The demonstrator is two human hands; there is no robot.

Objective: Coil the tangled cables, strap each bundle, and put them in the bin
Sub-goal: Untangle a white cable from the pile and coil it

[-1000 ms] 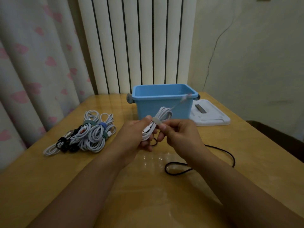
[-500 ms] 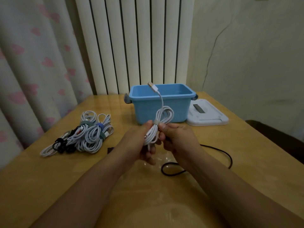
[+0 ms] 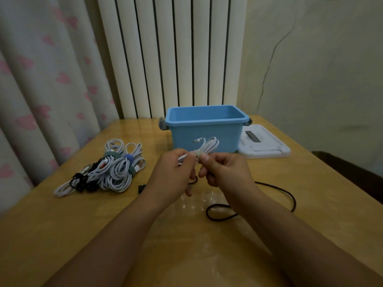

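The white cable coil [image 3: 208,146] is held above the wooden table [image 3: 62,220], between both hands. The left hand [image 3: 173,176] grips its near end with curled fingers, and the right hand [image 3: 224,172] pinches the pale strap [image 3: 196,153] around its middle; the loops and one plug stick out beyond the fingers toward the bin. On the table under the hands lies a loose black cable [image 3: 269,195]. Farther left rests a pile of strapped cable bundles [image 3: 112,168]. Behind stands the open blue bin [image 3: 205,131], with its white lid [image 3: 265,143] just beside it on the right.
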